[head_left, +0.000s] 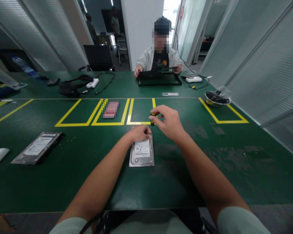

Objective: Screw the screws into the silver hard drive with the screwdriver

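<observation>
A hard drive (pixel 142 152) is seen flat on the green table (pixel 180 185), just below the centre of the frame, with its label turned up. Its upper end is covered by the left hand (pixel 138 132), whose thumb and fingers are curled narrowly at the edge; whether the drive is gripped or merely steadied cannot be made out. A small yellow-and-black tool (pixel 152 123) is pinched upright between the thumb and fingertips of the right hand (pixel 169 120), near the centre of the frame and just beyond the drive's upper right corner. A 2nd drive (pixel 37 148) is placed at the left of the frame, well apart from both hands. A pink item (pixel 111 110) is set within yellow tape (pixel 107 123) left of centre. At the upper right, a metal bowl (pixel 217 103) is filled with dark pieces. At the top centre, a black frame (pixel 160 84) is held by 1 seated co-worker (pixel 147 60).
</observation>
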A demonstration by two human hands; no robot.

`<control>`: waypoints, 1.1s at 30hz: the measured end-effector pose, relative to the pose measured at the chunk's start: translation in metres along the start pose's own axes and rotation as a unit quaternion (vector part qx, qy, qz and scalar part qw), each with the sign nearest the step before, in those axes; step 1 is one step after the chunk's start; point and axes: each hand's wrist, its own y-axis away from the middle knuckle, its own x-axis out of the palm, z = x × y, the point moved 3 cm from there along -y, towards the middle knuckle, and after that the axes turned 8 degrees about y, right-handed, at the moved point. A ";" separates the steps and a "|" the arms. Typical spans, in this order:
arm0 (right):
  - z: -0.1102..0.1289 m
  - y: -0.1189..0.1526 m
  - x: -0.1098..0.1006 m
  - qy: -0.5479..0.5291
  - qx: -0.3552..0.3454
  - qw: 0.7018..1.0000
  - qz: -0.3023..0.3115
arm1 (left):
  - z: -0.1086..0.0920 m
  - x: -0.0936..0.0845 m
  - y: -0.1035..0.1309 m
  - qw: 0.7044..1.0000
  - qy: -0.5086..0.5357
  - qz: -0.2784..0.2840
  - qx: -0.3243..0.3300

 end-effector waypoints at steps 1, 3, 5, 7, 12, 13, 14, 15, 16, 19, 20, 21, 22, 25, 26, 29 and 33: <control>-0.001 0.000 0.000 0.001 0.003 1.000 0.002 | 0.000 0.000 0.000 1.000 0.000 0.000 -0.001; -0.002 0.000 0.001 0.005 0.008 1.000 0.009 | 0.000 0.000 0.000 1.000 0.001 -0.001 -0.002; -0.001 0.000 0.001 0.003 0.009 1.000 0.012 | 0.001 0.000 0.000 1.000 0.002 -0.001 -0.002; 0.000 0.000 0.000 -0.003 0.004 1.000 0.007 | 0.001 0.000 -0.001 1.000 0.003 -0.001 -0.001; 0.001 -0.001 -0.002 -0.009 0.005 1.000 -0.002 | 0.000 0.000 0.000 1.000 0.006 0.004 0.003; 0.000 -0.002 -0.002 -0.007 0.006 1.000 0.000 | 0.000 0.000 0.000 1.000 0.006 0.005 0.004; 0.000 -0.002 -0.002 -0.006 0.005 1.000 0.003 | 0.000 0.000 0.000 1.000 0.006 0.005 0.004; -0.001 -0.002 -0.001 -0.006 0.003 1.000 0.007 | 0.000 0.000 0.000 1.000 0.007 0.004 0.005; -0.001 -0.001 -0.001 -0.006 0.001 1.000 0.009 | 0.000 0.000 0.000 1.000 0.007 0.004 0.005; -0.001 -0.001 -0.001 -0.006 -0.002 1.000 0.011 | 0.001 0.001 -0.001 1.000 0.010 0.005 0.007; 0.000 -0.001 -0.001 -0.008 -0.005 1.000 0.011 | 0.002 0.002 -0.001 1.000 0.011 0.006 0.008; 0.001 0.000 -0.001 -0.010 -0.008 1.000 0.009 | 0.002 0.002 -0.001 1.000 0.011 0.006 0.009; 0.001 0.000 -0.001 -0.013 -0.009 1.000 0.006 | 0.002 0.002 -0.001 1.000 0.011 0.006 0.009; 0.001 -0.001 -0.002 -0.014 -0.005 1.000 0.000 | 0.001 0.001 0.000 1.000 0.009 0.003 0.007; 0.001 -0.001 -0.002 -0.013 -0.005 1.000 -0.001 | 0.000 0.001 0.000 1.000 0.008 0.002 0.005; 0.000 -0.001 -0.003 -0.010 -0.013 1.000 0.006 | -0.001 0.000 0.001 1.000 0.006 0.001 0.002; 0.000 0.000 -0.002 -0.007 -0.012 1.000 0.011 | -0.001 0.000 0.001 1.000 0.008 0.005 0.003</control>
